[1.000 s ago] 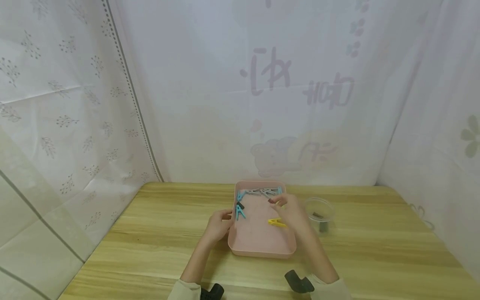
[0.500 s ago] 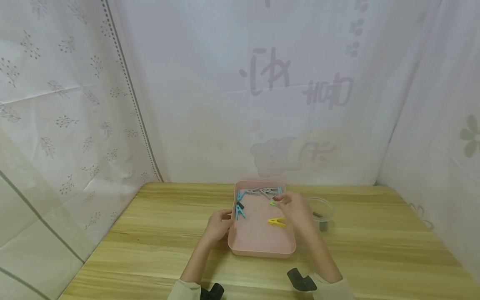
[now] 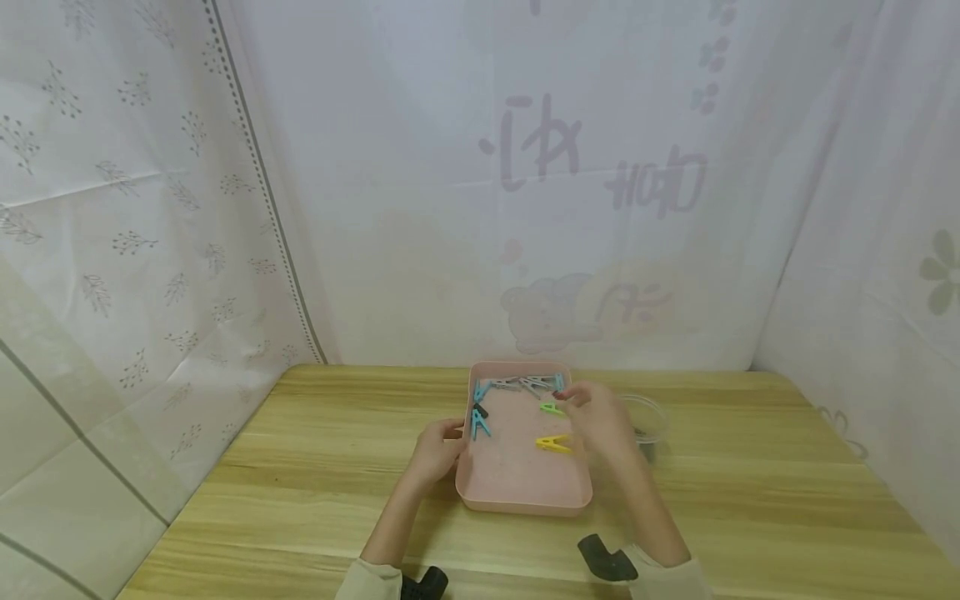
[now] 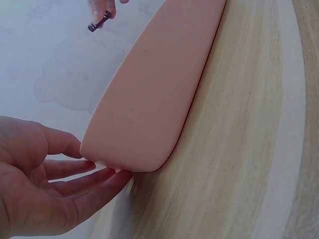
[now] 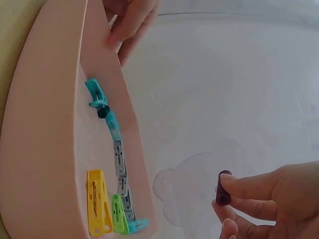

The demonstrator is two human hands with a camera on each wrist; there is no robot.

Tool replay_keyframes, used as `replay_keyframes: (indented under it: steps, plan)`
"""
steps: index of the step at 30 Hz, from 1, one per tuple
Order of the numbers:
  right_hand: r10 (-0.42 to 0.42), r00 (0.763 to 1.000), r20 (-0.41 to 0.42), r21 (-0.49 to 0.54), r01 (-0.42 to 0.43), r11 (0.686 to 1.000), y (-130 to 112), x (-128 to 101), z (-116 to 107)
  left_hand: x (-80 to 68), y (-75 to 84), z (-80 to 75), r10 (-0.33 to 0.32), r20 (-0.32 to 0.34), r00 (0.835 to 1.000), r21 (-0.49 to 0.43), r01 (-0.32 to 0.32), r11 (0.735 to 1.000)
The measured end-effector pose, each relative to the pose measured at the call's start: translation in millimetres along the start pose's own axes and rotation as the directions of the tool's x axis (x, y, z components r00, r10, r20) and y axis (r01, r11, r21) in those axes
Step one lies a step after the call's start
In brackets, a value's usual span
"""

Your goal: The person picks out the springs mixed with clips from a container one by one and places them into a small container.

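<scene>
My left hand (image 3: 437,454) holds the left wall of a shallow pink tray (image 3: 522,507), its fingertips on the rim and outer side in the left wrist view. Between thumb and fingers, my right hand (image 3: 600,421) pinches a small dark coil spring (image 5: 224,188) over the tray's right side. Just beneath that hand lies a green clothespin (image 3: 551,408), with a yellow clothespin (image 3: 553,443) nearer the front. Grey clothespins (image 3: 536,383) line the far wall. Along the left wall are blue clothespins (image 3: 480,423) and a small black piece (image 3: 481,411).
To the right of the tray stands a round clear container (image 3: 651,412) with small dark things in it, partly covered by the right hand. The wooden table (image 3: 337,483) ends at a pale printed curtain (image 3: 405,275). Black wrist mounts (image 3: 607,560) sit at both sleeves.
My right hand has shifted a little to the right with the spring, uncovering the green clothespin and more of the yellow one. The left hand and the tray have stayed put.
</scene>
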State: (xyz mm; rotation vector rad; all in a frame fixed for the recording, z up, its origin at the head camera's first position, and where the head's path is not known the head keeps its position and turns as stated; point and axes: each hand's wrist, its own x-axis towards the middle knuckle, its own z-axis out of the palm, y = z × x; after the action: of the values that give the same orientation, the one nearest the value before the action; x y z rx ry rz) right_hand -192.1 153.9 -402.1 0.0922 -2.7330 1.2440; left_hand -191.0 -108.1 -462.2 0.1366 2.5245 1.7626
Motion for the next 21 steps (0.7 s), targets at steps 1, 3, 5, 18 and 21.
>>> replay_keyframes:
  steps: [1,3,5,18,21]
  plan:
    - [-0.005,1.0,-0.004,-0.004,0.005,1.0,1,0,0,-0.1,0.3,-0.1,0.001,0.0,1.0,-0.001,-0.001,1.0]
    - [-0.015,1.0,-0.008,-0.011,0.015,1.0,1,0,-1,0.0,0.2,-0.1,-0.002,0.0,1.0,-0.003,0.002,1.0]
    - [-0.015,1.0,-0.01,-0.013,0.015,1.0,1,0,-3,0.2,0.3,-0.2,0.002,-0.001,1.0,-0.001,-0.002,1.0]
    - [0.042,0.999,-0.004,-0.012,-0.042,0.999,0,-2,-11,1.2,-1.9,-0.1,-0.004,0.001,1.0,0.012,0.004,1.0]
    - [0.034,0.999,-0.013,-0.018,-0.035,0.999,1,-2,-13,1.0,-1.5,-0.7,-0.007,0.003,1.0,0.007,0.007,1.0]
